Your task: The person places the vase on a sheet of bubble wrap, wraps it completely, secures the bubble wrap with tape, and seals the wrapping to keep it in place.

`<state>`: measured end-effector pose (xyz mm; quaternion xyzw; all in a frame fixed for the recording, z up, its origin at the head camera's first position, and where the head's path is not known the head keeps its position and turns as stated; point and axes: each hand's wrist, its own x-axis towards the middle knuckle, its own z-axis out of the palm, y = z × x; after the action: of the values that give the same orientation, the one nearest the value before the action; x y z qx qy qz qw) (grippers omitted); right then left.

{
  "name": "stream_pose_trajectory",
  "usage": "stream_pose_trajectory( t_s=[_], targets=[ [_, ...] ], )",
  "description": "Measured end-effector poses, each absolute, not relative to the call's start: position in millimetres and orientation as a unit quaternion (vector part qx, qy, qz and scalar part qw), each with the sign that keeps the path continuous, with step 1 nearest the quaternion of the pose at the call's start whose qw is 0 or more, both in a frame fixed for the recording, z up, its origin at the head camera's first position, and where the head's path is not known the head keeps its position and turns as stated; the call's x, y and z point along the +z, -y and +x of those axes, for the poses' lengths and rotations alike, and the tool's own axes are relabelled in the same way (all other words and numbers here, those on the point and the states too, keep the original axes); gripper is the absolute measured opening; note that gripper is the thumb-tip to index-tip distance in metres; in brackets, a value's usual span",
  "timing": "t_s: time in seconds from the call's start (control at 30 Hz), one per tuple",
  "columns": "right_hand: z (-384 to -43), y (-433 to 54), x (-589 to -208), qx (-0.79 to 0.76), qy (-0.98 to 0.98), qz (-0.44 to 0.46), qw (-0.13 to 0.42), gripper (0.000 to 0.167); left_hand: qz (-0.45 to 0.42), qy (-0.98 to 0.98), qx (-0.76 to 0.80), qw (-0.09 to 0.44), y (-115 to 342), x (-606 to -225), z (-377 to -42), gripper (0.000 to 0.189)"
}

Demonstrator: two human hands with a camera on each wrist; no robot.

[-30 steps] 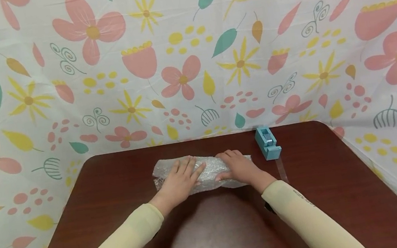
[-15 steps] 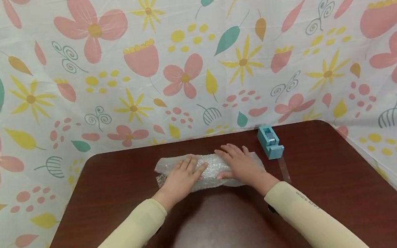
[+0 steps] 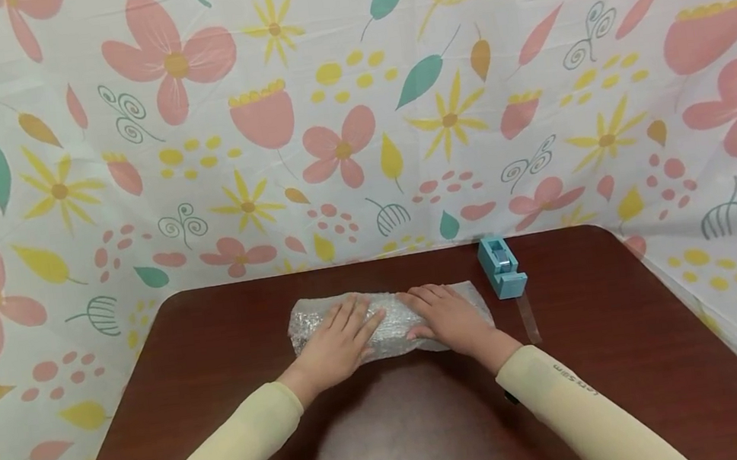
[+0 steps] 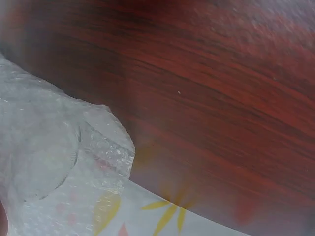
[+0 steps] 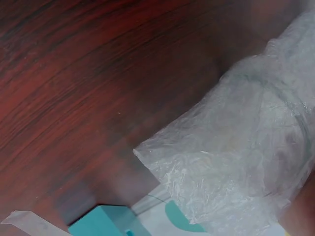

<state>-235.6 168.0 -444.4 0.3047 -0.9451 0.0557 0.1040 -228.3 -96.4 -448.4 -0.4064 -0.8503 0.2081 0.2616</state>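
Observation:
A roll of bubble wrap (image 3: pixel 391 334) lies crosswise near the back of the table. My left hand (image 3: pixel 335 341) rests on its left half with fingers extended and the thumb spread. Palm down on the right half lies my right hand (image 3: pixel 454 321), fingers reaching over the top and thumb toward the middle. Loose ends of the bubble wrap (image 4: pixel 44 132) stick out past both hands. Through the wrap (image 5: pixel 231 142) in the right wrist view shows a curved round edge of something inside, and the left wrist view has a similar curve. The wrapped thing itself is otherwise hidden.
A light blue tape dispenser (image 3: pixel 503 267) stands at the back right, close to the wrap's right end. From it a strip of clear tape (image 3: pixel 528 319) hangs forward onto the brown table (image 3: pixel 605 354). Behind the table's back edge hangs a flowered curtain (image 3: pixel 354 109).
The bubble wrap has turned a little under my hands, and its left end looks fuller and rounder. The right hand's fingers spread and then drew together. The wrap's right end extends farther right.

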Motion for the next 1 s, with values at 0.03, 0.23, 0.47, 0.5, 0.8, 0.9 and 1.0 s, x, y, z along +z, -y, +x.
stream_pose_trajectory(
  t_s=[0.03,0.23,0.47,0.5,0.8,0.9,1.0],
  targets=[
    [-235.9,-167.9,-445.3,0.055,0.945,0.306,0.105,0.071,-0.404,0.852,0.21,0.259,97.2,-449.4,-228.2,0.073],
    [-237.7,-168.1,-448.9,0.055,0.942,0.311,0.117,0.068,-0.382,0.858,0.252,0.235,98.5,-450.6,-226.2,0.108],
    [-240.5,-168.3,-447.5,0.054,0.941,0.313,0.116,0.069,-0.372,0.849,0.281,0.249,97.3,-449.7,-228.1,0.111],
    [-241.1,-168.3,-447.1,0.053,0.941,0.312,0.117,0.069,-0.372,0.846,0.284,0.255,97.2,-449.7,-229.0,0.111],
    [-242.7,-170.5,-445.0,0.056,0.941,0.316,0.108,0.074,-0.382,0.848,0.269,0.249,95.1,-446.6,-232.9,0.105],
    [-243.0,-170.9,-441.9,0.055,0.945,0.313,0.08,0.085,-0.379,0.859,0.258,0.23,93.8,-443.8,-231.3,0.103],
    [-244.6,-171.8,-437.7,0.046,0.95,0.306,0.051,0.102,-0.375,0.868,0.249,0.209,91.9,-440.6,-229.3,0.103]
  ],
)
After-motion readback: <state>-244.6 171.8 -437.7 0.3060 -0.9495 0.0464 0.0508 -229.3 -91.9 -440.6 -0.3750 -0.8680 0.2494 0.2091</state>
